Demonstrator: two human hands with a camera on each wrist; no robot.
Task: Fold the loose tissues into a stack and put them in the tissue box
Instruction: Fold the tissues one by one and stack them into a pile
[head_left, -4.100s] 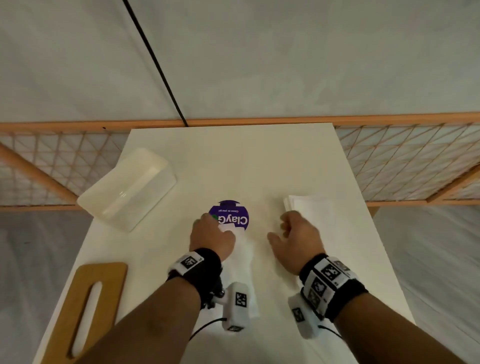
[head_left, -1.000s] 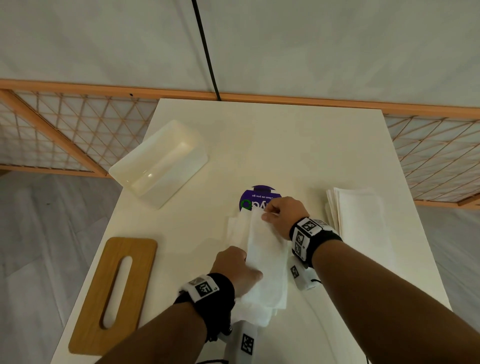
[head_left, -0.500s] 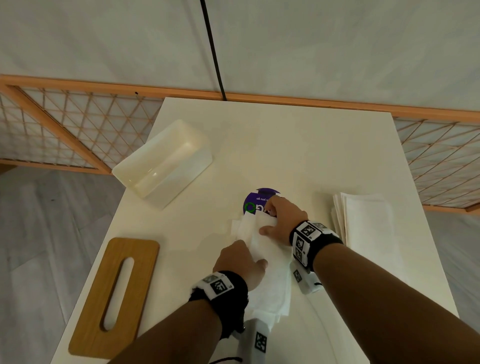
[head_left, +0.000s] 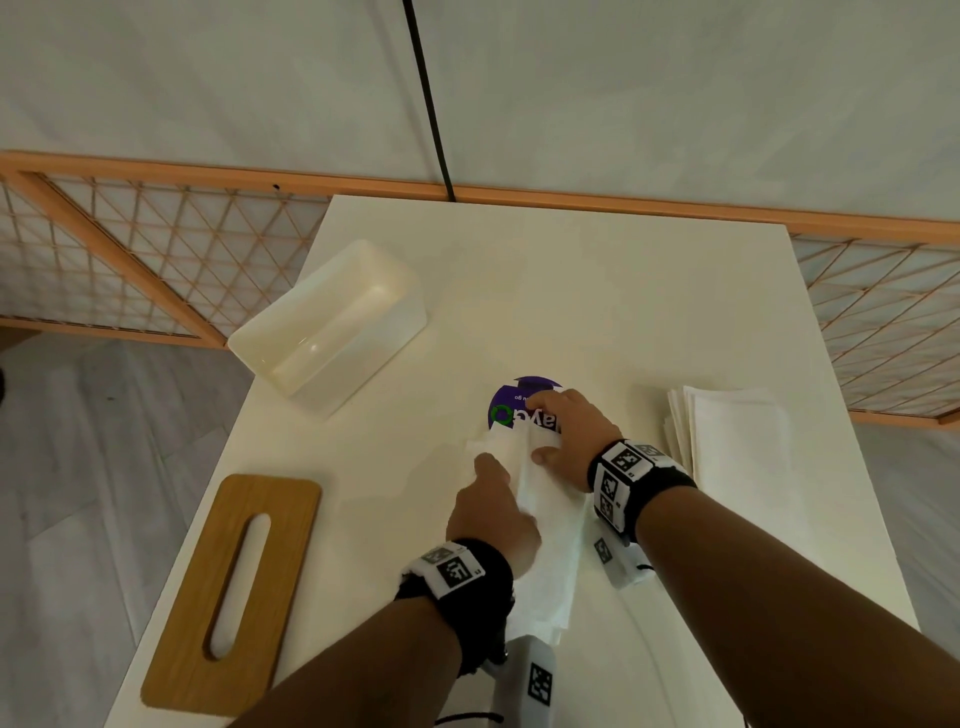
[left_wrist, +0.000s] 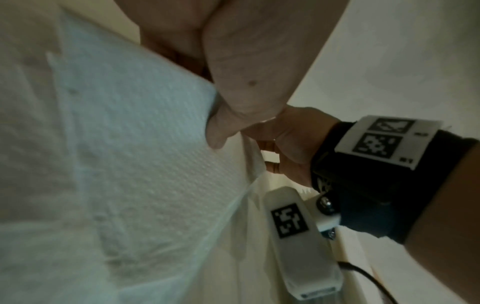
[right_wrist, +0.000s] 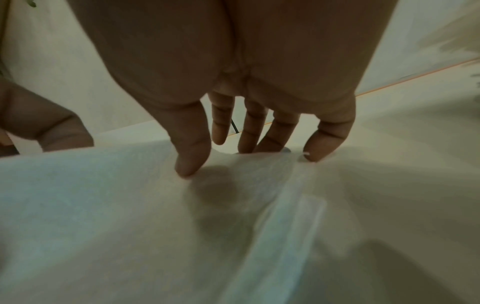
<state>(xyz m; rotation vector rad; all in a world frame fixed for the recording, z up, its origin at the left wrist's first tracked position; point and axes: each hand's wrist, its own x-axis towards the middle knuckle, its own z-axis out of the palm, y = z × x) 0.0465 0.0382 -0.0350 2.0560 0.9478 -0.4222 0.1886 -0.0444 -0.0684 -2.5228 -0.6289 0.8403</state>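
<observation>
At table centre, folding a tissue (head_left: 545, 499). Right hand (head_left: 569, 441) fingers spread, pressing; left hand (head_left: 491, 514) pinching its edge. Next, probably: crease, then move to the stack (head_left: 727, 436).

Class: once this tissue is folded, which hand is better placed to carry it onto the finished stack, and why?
Right, probably. The right hand rests on the white tissue being folded, nearer the stack of folded white tissues; the left hand would have to cross over.
</observation>
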